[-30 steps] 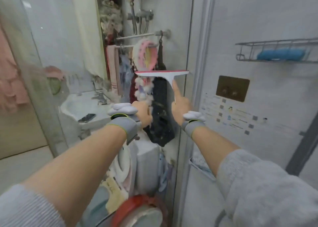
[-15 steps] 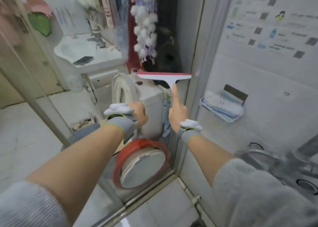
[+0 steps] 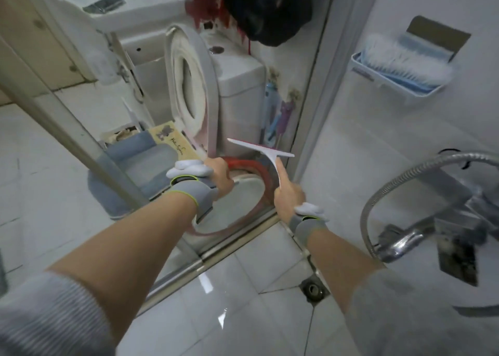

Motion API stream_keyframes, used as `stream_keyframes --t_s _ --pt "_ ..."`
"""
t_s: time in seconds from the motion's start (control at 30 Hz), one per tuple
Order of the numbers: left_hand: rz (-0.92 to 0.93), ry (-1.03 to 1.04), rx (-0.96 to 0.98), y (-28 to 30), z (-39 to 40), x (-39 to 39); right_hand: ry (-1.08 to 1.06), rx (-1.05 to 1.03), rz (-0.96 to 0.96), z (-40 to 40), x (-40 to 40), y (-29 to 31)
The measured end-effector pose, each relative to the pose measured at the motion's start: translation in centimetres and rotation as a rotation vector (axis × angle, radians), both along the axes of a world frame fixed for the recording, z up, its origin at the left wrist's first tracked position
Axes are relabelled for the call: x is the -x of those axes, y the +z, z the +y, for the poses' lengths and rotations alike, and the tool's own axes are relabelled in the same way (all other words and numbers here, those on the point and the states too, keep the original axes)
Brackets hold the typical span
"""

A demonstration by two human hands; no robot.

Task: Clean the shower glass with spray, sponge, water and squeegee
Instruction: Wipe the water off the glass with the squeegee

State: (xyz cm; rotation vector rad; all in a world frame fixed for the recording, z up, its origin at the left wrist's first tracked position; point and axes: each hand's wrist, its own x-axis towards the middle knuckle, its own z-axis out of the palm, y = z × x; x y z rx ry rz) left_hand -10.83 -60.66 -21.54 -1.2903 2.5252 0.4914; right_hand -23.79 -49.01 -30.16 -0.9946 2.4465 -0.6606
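Fingers of the right hand grip a white red-edged plastic squeegee, forefinger straight along its handle, against the clear shower glass. Left hand fingers curl; what they hold is unclear. A white wall tray holds a blue-white brush.

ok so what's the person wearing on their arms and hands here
Both forearms are bare, with light grey, finely ribbed sleeves pushed up towards the elbows. Each wrist carries a grey fabric band edged in bright yellow-green, with a white, puffy piece sitting on top by the back of the hand. The left hand and right hand wear no gloves; the fingers are uncovered. No cables show.
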Motion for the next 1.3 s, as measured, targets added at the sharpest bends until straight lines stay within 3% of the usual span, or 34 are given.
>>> stream_keyframes --t_s 0.17,0.33,0.57,0.67,0.83,0.87,1.03,1.3 --pt "-0.032 -0.004 -0.078 -2.3 0.9 -1.0 -0.143 0.039 -0.172 2.6 0.1 -0.7" --pt "-0.063 0.024 -0.125 -3.4 1.1 -1.5 -0.157 -0.050 -0.200 4.3 0.8 -0.8" --pt "-0.045 0.000 -0.051 1.4 1.5 -1.7 -0.078 -0.251 -0.162 5.6 0.3 5.9" --pt "-0.057 -0.042 0.087 6.9 1.1 -2.0 -0.064 -0.193 -0.108 5.7 0.4 11.7" --pt "-0.044 0.008 0.094 19.6 0.5 -3.3 -0.001 -0.028 0.048 5.9 -0.6 22.5" --pt "-0.027 0.017 0.104 20.0 0.0 -3.0 0.001 -0.018 0.065 5.7 -0.5 22.9" --pt "0.123 0.046 0.311 35.5 -0.2 -5.1 -0.026 0.279 0.215 4.5 -1.7 38.7" --pt "0.230 0.088 0.496 52.4 1.9 -8.4 0.048 0.566 0.447 1.7 -4.5 58.9"
